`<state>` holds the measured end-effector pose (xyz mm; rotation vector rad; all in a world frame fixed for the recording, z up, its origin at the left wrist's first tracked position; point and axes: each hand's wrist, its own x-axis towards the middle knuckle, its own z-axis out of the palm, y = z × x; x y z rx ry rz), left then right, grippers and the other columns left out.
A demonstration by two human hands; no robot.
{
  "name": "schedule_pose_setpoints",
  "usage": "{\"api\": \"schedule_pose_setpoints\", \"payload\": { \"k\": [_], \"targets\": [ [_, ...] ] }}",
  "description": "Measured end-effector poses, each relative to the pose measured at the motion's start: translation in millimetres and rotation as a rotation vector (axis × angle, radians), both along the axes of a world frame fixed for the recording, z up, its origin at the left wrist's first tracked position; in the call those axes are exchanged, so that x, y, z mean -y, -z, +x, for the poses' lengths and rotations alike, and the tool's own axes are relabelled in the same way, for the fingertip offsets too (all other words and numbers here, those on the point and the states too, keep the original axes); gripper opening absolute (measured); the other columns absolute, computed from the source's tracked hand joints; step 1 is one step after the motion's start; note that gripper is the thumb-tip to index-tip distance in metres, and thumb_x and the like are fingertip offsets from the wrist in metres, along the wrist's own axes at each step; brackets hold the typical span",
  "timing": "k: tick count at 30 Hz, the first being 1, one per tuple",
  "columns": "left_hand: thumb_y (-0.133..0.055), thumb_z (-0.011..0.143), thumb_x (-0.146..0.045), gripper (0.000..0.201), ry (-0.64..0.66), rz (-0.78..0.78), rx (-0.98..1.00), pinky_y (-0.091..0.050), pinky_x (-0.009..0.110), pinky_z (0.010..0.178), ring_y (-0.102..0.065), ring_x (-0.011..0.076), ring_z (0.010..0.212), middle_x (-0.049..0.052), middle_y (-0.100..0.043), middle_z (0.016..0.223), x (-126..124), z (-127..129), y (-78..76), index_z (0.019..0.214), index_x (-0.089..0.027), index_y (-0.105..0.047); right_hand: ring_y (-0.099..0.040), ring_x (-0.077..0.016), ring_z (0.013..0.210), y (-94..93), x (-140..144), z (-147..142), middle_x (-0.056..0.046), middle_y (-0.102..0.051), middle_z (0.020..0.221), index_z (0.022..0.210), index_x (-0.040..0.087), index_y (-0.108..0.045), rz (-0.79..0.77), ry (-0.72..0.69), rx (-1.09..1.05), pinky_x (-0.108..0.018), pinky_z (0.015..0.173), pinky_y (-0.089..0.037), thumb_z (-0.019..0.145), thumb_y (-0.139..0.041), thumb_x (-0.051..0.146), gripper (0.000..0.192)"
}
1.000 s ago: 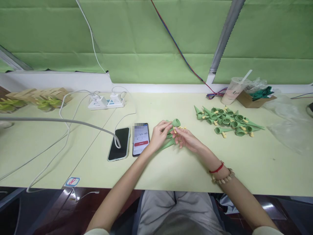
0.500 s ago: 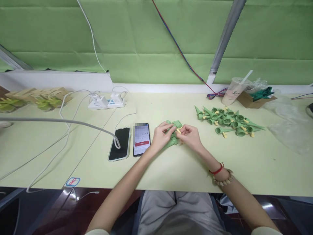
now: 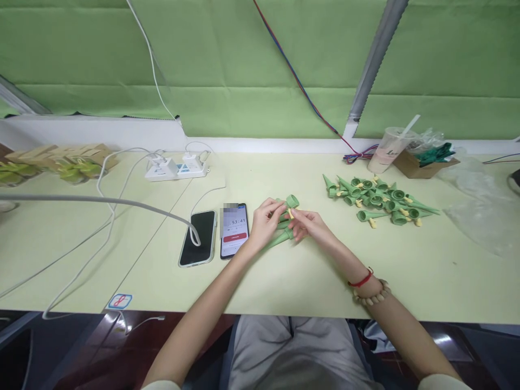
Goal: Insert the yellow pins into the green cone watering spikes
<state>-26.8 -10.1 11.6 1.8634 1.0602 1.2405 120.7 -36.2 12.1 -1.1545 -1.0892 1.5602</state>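
Observation:
My left hand [image 3: 264,221] is closed, thumb and fingers pinched on a green plastic cone [image 3: 292,201] whose wide, cup-like end points up and right. Right beside it, my right hand [image 3: 312,224] has thumb and forefinger on a small yellow plastic piece [image 3: 291,213] against that cone; its other fingers are loosely curled. Whether the yellow piece is fixed to the cone I cannot tell. Under and between the hands lie more green cones [image 3: 279,239], partly covered by my fingers. To the right is a pile of green cones [image 3: 377,201], many showing a yellow piece at the side.
Two phones [image 3: 197,238] [image 3: 234,232] lie left of my hands, a grey cable crossing the farther one. Behind are a white power strip [image 3: 176,170] and yellow-green items with cardboard [image 3: 77,169]. At back right stand a drink cup [image 3: 385,154], a cardboard box [image 3: 418,165] and plastic bags [image 3: 479,216].
The held cone's cup end has tipped upward and shows its opening. My right hand's lower fingers have loosened, and its fingertips have moved slightly left with the yellow piece.

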Motion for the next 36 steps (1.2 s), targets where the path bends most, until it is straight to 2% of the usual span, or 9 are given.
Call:
{"api": "schedule_pose_setpoints", "payload": {
  "k": [4, 7, 11, 16, 20, 26, 31, 34, 36],
  "targets": [
    [-0.047, 0.085, -0.028, 0.024, 0.079, 0.010, 0.004, -0.042, 0.024, 0.069, -0.054, 0.0116, 0.075, 0.003, -0.057, 0.080, 2.4, 1.8, -2.0, 0.087, -0.018, -0.069, -0.050, -0.0043, 0.045, 1.6, 0.0, 4.1, 0.002, -0.059, 0.063, 0.079, 0.015, -0.066, -0.024, -0.103, -0.161, -0.014, 0.039, -0.046, 0.064, -0.072, 0.044, 0.032],
    [-0.048, 0.084, -0.026, 0.022, 0.082, 0.032, 0.006, -0.043, 0.024, 0.072, -0.055, 0.0119, 0.078, 0.004, -0.058, 0.082, 4.9, 2.6, -4.5, 0.087, -0.018, -0.068, -0.049, -0.0032, 0.046, 1.2, 1.0, 6.1, 0.003, -0.058, 0.064, 0.074, 0.015, -0.066, -0.041, -0.129, -0.206, -0.012, 0.039, -0.044, 0.064, -0.074, 0.038, 0.026],
    [-0.051, 0.083, -0.026, 0.021, 0.064, 0.021, 0.016, -0.044, 0.024, 0.075, -0.055, 0.0126, 0.084, 0.004, -0.058, 0.087, 6.6, 1.6, -8.3, 0.092, -0.018, -0.067, -0.048, -0.0025, 0.047, -0.8, 1.9, 6.3, 0.002, -0.061, 0.071, 0.081, 0.016, -0.066, -0.076, -0.155, -0.233, -0.012, 0.038, -0.042, 0.066, -0.072, 0.037, 0.026],
    [-0.054, 0.081, -0.026, 0.019, 0.038, 0.023, 0.060, -0.044, 0.025, 0.078, -0.056, 0.0130, 0.088, 0.005, -0.058, 0.091, 6.1, 1.1, -10.8, 0.094, -0.018, -0.066, -0.046, -0.0012, 0.046, 1.4, -0.2, 5.6, 0.003, -0.061, 0.070, 0.078, 0.017, -0.066, -0.116, -0.077, -0.304, -0.011, 0.040, -0.040, 0.064, -0.074, 0.029, 0.020],
    [-0.059, 0.077, -0.029, 0.022, 0.074, -0.014, 0.103, -0.044, 0.026, 0.079, -0.056, 0.0135, 0.091, 0.005, -0.058, 0.098, 6.4, 1.9, -10.3, 0.097, -0.019, -0.063, -0.047, -0.0013, 0.048, 3.7, -2.0, 6.3, 0.005, -0.058, 0.066, 0.072, 0.017, -0.065, -0.121, -0.014, -0.350, -0.010, 0.043, -0.041, 0.059, -0.075, 0.020, 0.017],
    [-0.055, 0.079, -0.036, 0.029, 0.199, -0.168, 0.095, -0.046, 0.025, 0.065, -0.057, 0.0127, 0.074, 0.006, -0.061, 0.093, 10.4, 5.9, -6.1, 0.101, -0.018, -0.061, -0.049, -0.0055, 0.049, 1.4, 0.9, 4.1, 0.005, -0.054, 0.056, 0.067, 0.016, -0.060, -0.104, -0.062, -0.332, -0.015, 0.042, -0.041, 0.065, -0.068, 0.028, 0.015],
    [-0.051, 0.082, -0.038, 0.027, 0.228, -0.100, 0.120, -0.045, 0.026, 0.078, -0.056, 0.0145, 0.090, 0.007, -0.060, 0.098, 11.9, 6.2, -7.8, 0.098, -0.018, -0.059, -0.048, -0.0055, 0.047, -0.9, 2.4, 3.6, 0.005, -0.053, 0.057, 0.067, 0.017, -0.058, -0.143, -0.083, -0.421, -0.014, 0.037, -0.039, 0.066, -0.065, 0.030, 0.014],
    [-0.045, 0.085, -0.042, 0.031, 0.282, -0.180, 0.121, -0.046, 0.022, 0.059, -0.057, 0.0103, 0.068, 0.006, -0.060, 0.089, 12.6, 4.0, -10.3, 0.102, -0.018, -0.057, -0.049, -0.0056, 0.047, -1.1, 2.6, 5.3, 0.004, -0.054, 0.060, 0.069, 0.018, -0.059, -0.158, -0.125, -0.445, -0.014, 0.035, -0.038, 0.069, -0.064, 0.036, 0.019],
    [-0.043, 0.085, -0.044, 0.035, 0.337, -0.249, 0.124, -0.040, 0.020, 0.045, -0.051, 0.0071, 0.052, 0.004, -0.058, 0.081, 13.9, 2.7, -11.9, 0.106, -0.019, -0.055, -0.049, -0.0054, 0.048, -1.5, 3.0, 6.1, 0.004, -0.055, 0.062, 0.070, 0.018, -0.059, -0.143, -0.140, -0.433, -0.014, 0.036, -0.038, 0.070, -0.065, 0.037, 0.020]
  ]
}}
